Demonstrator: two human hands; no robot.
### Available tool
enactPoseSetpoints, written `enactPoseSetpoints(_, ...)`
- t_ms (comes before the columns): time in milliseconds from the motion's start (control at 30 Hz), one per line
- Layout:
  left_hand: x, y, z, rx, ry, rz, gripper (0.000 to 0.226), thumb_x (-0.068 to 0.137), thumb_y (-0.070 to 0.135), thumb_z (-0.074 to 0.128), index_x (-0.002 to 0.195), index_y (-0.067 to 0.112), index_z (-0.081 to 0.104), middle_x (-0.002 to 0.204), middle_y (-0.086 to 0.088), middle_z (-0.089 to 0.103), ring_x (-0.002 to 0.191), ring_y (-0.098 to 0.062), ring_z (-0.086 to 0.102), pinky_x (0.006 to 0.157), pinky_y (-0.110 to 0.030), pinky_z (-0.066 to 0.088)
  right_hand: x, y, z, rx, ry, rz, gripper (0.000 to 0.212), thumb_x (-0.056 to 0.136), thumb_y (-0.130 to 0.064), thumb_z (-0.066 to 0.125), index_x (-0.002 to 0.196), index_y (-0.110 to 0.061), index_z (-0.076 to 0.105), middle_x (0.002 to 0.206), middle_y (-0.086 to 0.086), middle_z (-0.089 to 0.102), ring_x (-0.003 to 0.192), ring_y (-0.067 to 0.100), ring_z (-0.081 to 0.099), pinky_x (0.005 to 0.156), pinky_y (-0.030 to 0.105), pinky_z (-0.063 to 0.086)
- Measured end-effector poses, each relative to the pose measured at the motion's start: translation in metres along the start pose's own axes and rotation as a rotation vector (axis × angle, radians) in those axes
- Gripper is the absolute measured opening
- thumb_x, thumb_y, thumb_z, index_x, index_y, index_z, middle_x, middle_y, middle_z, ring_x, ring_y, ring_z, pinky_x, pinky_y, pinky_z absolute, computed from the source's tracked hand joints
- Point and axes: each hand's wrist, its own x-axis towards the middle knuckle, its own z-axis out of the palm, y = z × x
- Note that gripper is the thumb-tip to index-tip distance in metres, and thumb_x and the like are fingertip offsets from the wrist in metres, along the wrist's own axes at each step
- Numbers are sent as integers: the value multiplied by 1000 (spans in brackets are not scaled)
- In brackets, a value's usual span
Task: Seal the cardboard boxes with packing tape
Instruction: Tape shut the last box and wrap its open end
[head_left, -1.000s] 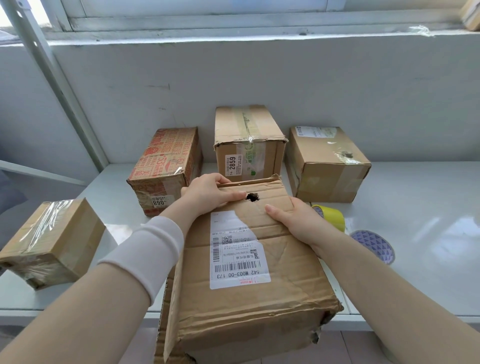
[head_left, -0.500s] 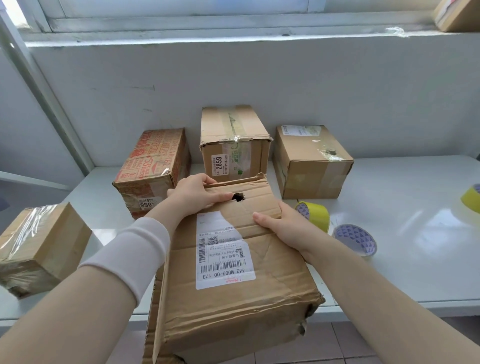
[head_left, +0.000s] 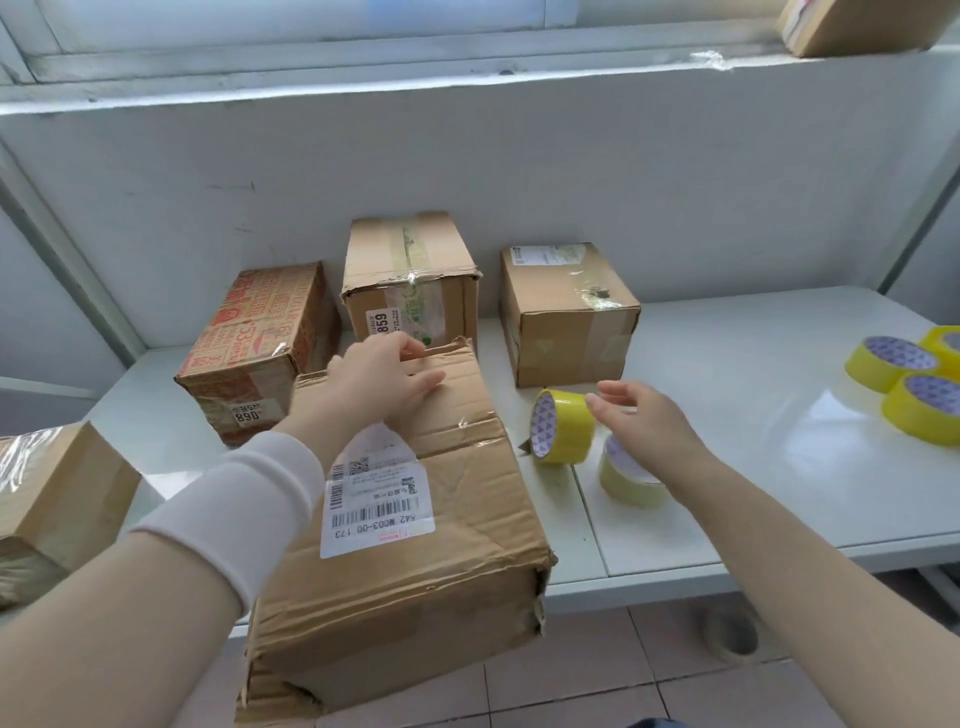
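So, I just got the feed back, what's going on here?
A person is getting ready to tape the big cardboard box at the near edge of the table. The left hand presses its top flap down flat. The right hand hovers open with its fingertips right at an upright yellow tape roll, not gripping it. A paler tape roll lies flat beside it.

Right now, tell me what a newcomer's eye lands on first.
The big crumpled cardboard box at the front edge of the table, with the left hand pressing its top. Just right of it, the right hand reaches, open, for a yellow tape roll standing on edge.
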Motion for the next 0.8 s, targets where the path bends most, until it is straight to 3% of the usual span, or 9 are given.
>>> enactPoseSetpoints(167, -2, 79, 14, 342, -20, 369, 47, 90, 51, 53, 129, 27, 50, 135, -1, 51, 126, -24, 44, 105, -37, 29, 1, 35, -30, -520, 61, -74, 37, 92, -28, 53, 126, -14, 52, 131, 6, 50, 120, 23, 48, 93, 32, 38)
enactPoseSetpoints(267, 3, 117, 33, 478, -109, 489, 51, 90, 50, 54, 133, 25, 46, 133, -2, 52, 124, -23, 46, 102, -36, 30, 1, 47, -33, -743, 31, -143, 37, 94, -32, 48, 128, -16, 50, 132, 4, 48, 119, 23, 46, 94, 32, 37)
enactPoseSetpoints(400, 20, 137, 61, 484, -277, 375, 62, 85, 56, 58, 132, 19, 45, 127, -6, 53, 118, -26, 49, 92, -36, 38, 9, 57, -30, -825, -3, -211, 38, 95, -34, 44, 130, -19, 47, 131, 1, 47, 119, 22, 45, 94, 30, 36)
enactPoseSetpoints(600, 39, 137, 85, 298, -504, 181, 71, 86, 58, 55, 138, 12, 39, 131, -9, 53, 119, -27, 49, 93, -34, 42, 29, 71, -33, -806, 8, -240, 37, 96, -35, 43, 129, -20, 48, 131, -1, 48, 120, 19, 45, 92, 27, 34)
enactPoseSetpoints(800, 43, 136, 88, 212, -485, 167, 55, 82, 38, 70, 126, 13, 49, 123, -7, 54, 101, -22, 50, 79, -27, 41, 43, 74, -33, -682, 25, -201, 36, 96, -31, 45, 128, -16, 50, 129, 2, 51, 120, 21, 46, 92, 28, 36)
